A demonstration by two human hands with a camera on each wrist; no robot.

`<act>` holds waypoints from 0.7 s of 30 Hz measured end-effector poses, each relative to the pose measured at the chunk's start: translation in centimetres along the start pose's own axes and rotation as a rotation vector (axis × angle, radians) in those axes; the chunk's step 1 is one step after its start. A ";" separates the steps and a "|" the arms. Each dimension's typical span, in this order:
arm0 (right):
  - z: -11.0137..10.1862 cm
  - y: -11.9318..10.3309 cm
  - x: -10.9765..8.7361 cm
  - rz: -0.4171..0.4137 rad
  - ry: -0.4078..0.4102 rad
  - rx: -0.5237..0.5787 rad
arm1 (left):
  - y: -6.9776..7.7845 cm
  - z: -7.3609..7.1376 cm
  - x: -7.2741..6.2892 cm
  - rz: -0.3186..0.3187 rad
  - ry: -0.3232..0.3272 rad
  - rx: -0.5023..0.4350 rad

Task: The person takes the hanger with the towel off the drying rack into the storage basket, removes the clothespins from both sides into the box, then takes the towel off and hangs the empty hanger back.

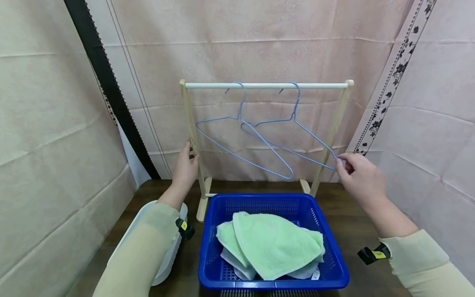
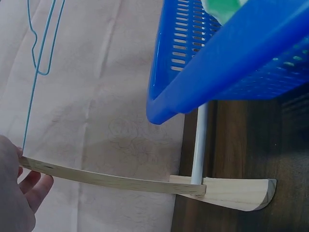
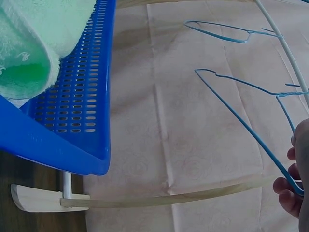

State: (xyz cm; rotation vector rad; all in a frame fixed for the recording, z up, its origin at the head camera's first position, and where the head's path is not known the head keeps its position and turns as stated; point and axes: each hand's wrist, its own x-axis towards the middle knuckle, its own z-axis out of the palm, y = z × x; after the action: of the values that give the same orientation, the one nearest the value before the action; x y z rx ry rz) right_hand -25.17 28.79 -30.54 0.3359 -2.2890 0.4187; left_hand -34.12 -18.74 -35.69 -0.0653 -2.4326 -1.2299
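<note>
Two blue wire hangers hang from the white bar [image 1: 267, 86] of a small wooden rack. My right hand [image 1: 361, 177] pinches the lower right corner of the right hanger [image 1: 311, 134]. That hanger is turned at an angle to the bar. The left hanger [image 1: 259, 138] hangs at a slant, untouched in the head view. On the other side, my left hand [image 1: 185, 167] holds the rack's left post [image 1: 189, 119] partway up. In the left wrist view, the fingers [image 2: 38, 191] bend behind the post, and part of the hand is cut off.
A blue plastic basket [image 1: 273, 284] stands in front of the rack, with green and grey-blue cloths [image 1: 276, 243] inside. A white container [image 1: 163, 272] sits left of it, partly under the left forearm. Pale cloth sheets [image 1: 267, 20] surround the dark wooden table [image 1: 356, 222].
</note>
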 end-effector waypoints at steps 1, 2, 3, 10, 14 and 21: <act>0.0 0.0 0.0 0.002 -0.005 -0.001 | 0.0 0.0 -0.1 -0.002 -0.002 -0.001; 0.0 0.0 -0.1 0.005 -0.012 -0.002 | 0.0 0.0 -0.2 -0.003 -0.003 -0.008; 0.0 0.1 -0.1 0.008 -0.018 -0.002 | 0.0 -0.1 -0.2 0.000 -0.006 -0.011; -0.3 0.3 -0.1 0.031 -0.020 0.031 | 0.0 -0.6 -1.2 -0.005 -0.045 0.023; -0.6 0.4 -0.3 0.038 -0.001 0.059 | -0.3 -1.2 -2.3 -0.005 -0.084 0.065; -0.9 0.7 -1.0 0.093 0.013 0.088 | -0.6 -2.5 -4.8 0.035 -0.184 0.151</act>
State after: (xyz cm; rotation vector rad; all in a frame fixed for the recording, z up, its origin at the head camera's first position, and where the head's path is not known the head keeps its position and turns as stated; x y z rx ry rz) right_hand -24.17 29.91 -30.77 0.2702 -2.2840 0.5690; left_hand -29.00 -20.41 -36.68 -0.1834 -2.6627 -1.0628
